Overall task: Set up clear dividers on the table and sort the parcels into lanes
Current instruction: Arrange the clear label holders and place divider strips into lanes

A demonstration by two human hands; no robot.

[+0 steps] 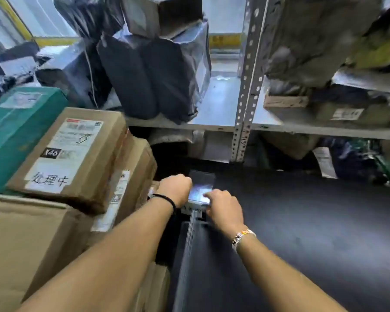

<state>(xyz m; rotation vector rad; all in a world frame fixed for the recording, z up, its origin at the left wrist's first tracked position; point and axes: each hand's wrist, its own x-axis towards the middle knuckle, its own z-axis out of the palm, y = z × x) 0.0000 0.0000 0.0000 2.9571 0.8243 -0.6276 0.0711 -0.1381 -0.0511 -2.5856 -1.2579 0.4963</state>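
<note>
Standing edge-up on a dark tabletop (302, 233) before metal shelves (243, 109) of parcels (158, 75), a clear divider (186, 255) is gripped at its far end by the left hand (175, 188), fingers curled. The right hand (224, 207) bends its fingers onto it; grip unclear.

Two bare hands: left hand (175, 189), right hand (223, 208). One clear upright divider panel (187, 255). One small dark glossy parcel (200, 183). One green carton (14, 131). At least three brown cardboard boxes (65, 154) (135, 176) (20, 239).
</note>
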